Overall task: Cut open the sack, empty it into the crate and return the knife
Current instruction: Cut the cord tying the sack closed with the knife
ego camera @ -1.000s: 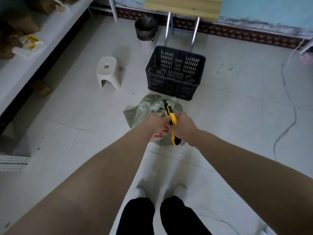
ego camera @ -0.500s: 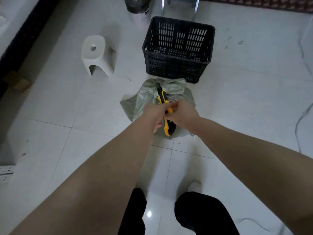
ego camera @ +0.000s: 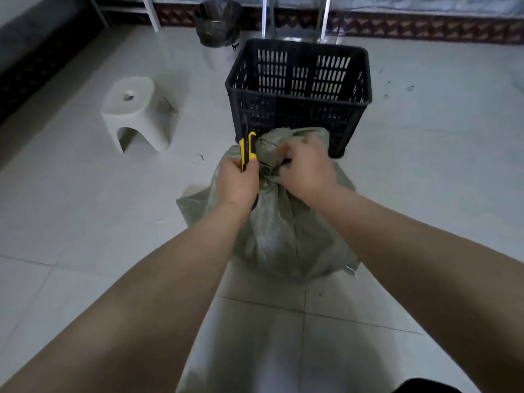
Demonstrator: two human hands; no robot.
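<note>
A grey-green woven sack point(ego camera: 283, 234) stands on the tiled floor, its neck tied shut. My left hand point(ego camera: 236, 181) is closed around a yellow and black utility knife point(ego camera: 247, 148), whose upper end points up beside the sack's neck. My right hand point(ego camera: 306, 165) grips the bunched top of the sack at the tie. Just behind the sack stands a black slotted plastic crate point(ego camera: 297, 109); its inside looks dark and I see nothing in it.
A white plastic stool point(ego camera: 136, 109) stands to the left of the crate. A bin lined with a black bag point(ego camera: 218, 26) is at the back, beside two metal legs point(ego camera: 295, 18). A dark shelf base runs along the left wall.
The knife has passed from both hands into my left hand alone. My right hand has moved onto the sack's tied neck. The view has come closer to the sack.
</note>
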